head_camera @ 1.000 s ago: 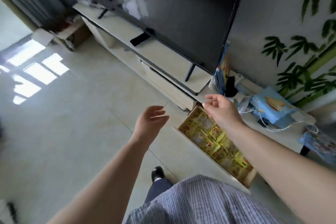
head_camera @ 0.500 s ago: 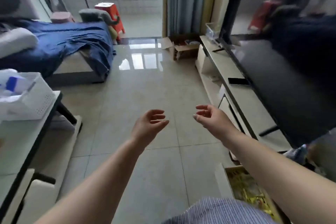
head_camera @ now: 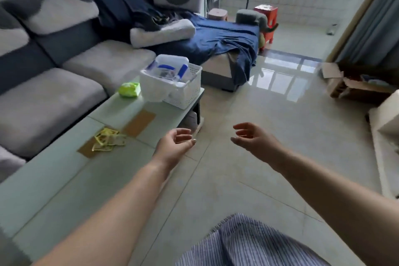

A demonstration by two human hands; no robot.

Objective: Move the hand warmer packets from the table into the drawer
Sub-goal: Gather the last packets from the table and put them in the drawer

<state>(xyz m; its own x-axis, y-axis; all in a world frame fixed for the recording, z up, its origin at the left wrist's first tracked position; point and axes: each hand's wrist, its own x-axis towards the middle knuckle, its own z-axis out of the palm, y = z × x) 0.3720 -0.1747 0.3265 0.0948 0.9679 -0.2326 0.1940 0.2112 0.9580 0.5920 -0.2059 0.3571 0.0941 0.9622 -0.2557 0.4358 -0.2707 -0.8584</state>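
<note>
A small heap of yellow hand warmer packets [head_camera: 107, 139] lies on the pale green glass coffee table [head_camera: 64, 179], left of centre. My left hand [head_camera: 174, 146] hovers over the table's right edge, to the right of the packets, fingers curled apart and holding nothing. My right hand [head_camera: 252, 139] is out over the tiled floor, also with fingers apart and nothing in it. The drawer is out of view.
A white plastic basket [head_camera: 172, 86] with bottles and a green wipes pack [head_camera: 129, 89] stand at the table's far end. A grey sofa [head_camera: 54, 67] runs along the left. A cardboard box [head_camera: 354, 84] and white cabinet edge [head_camera: 386, 129] are at the right.
My view has swung left from the TV stand and the open drawer to the coffee table and sofa. Both hands stay held out in front, holding nothing.
</note>
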